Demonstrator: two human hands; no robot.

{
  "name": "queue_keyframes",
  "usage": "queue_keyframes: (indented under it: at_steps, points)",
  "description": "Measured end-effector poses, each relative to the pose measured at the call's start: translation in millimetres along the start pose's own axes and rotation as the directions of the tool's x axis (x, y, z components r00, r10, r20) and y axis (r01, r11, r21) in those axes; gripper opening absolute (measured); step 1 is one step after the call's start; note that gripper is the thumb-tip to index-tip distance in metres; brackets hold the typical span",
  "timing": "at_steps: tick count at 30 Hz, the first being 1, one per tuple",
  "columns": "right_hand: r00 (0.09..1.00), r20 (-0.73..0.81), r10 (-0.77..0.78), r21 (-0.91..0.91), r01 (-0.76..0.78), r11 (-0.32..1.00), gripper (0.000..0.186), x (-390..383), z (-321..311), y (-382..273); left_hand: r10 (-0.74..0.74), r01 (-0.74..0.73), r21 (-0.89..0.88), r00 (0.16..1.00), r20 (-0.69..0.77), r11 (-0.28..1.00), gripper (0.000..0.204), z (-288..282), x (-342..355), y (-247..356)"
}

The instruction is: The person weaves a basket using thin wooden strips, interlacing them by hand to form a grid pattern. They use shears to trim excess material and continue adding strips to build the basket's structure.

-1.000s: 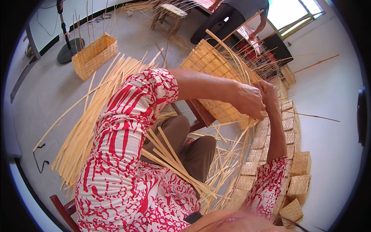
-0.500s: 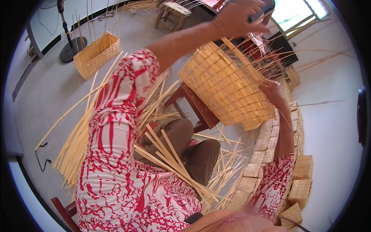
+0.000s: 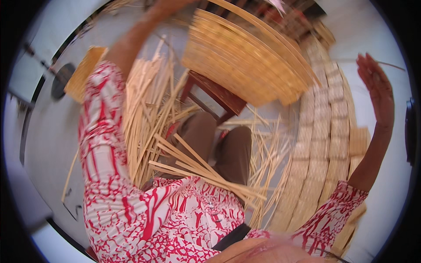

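A large woven basket (image 3: 239, 57) of pale yellow strips rests tilted on a dark red wooden stool (image 3: 219, 94) in front of my knees. A long flat strip (image 3: 280, 41) curves along its upper edge, its near end by the right corner. My left hand (image 3: 172, 4) reaches out to the basket's far left corner; it is blurred and cut by the upper edge, so its fingers are hidden. Raised on the far right, my right hand (image 3: 376, 85) is apart from the basket, fingers stretched out and nothing in it. Several loose strips (image 3: 201, 175) lie across my lap.
Rows of small woven boxes (image 3: 318, 131) line the floor on the right beside the wall. A heap of long strips (image 3: 142, 105) spreads on the floor at left, more lie right of my knees. Another woven basket (image 3: 85, 72) and a round black stand base (image 3: 63, 81) are further left.
My right hand has let go of the basket's right edge and swung outward to the right, opening. My left hand has moved left and up. The view has shifted, and the strip now follows the basket's edge.
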State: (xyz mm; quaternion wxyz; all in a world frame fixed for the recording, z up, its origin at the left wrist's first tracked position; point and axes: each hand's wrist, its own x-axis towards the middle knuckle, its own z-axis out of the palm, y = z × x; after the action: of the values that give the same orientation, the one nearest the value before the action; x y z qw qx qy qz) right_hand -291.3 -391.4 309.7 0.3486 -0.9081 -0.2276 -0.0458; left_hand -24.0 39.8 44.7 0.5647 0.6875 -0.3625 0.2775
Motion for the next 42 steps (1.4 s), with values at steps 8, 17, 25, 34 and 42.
queue_keyframes:
  at_steps: [8,17,25,34,42]
  points:
    - [0.891,-0.444,0.099,0.540,0.178,0.823,0.041,-93,22,3,-0.223,0.222,0.026,0.974,0.028,0.975,0.006,-39,-7,-7]
    - [0.782,-0.463,0.418,0.579,-0.090,0.810,0.039,-36,136,203,-0.187,0.170,0.120,0.971,0.146,0.978,0.008,-55,9,-2]
    - [0.876,-0.413,0.248,0.565,0.033,0.824,0.025,-22,159,229,-0.234,0.178,0.301,0.959,0.160,0.937,0.010,-52,7,30]
    - [0.812,-0.492,0.313,0.580,0.038,0.814,0.024,-27,159,229,-0.139,0.073,0.290,0.967,0.213,0.954,0.011,-48,8,43]
    - [0.785,-0.541,0.302,0.496,0.007,0.869,0.023,-22,159,240,-0.055,-0.042,0.391,0.971,0.234,0.920,0.014,-46,0,34]
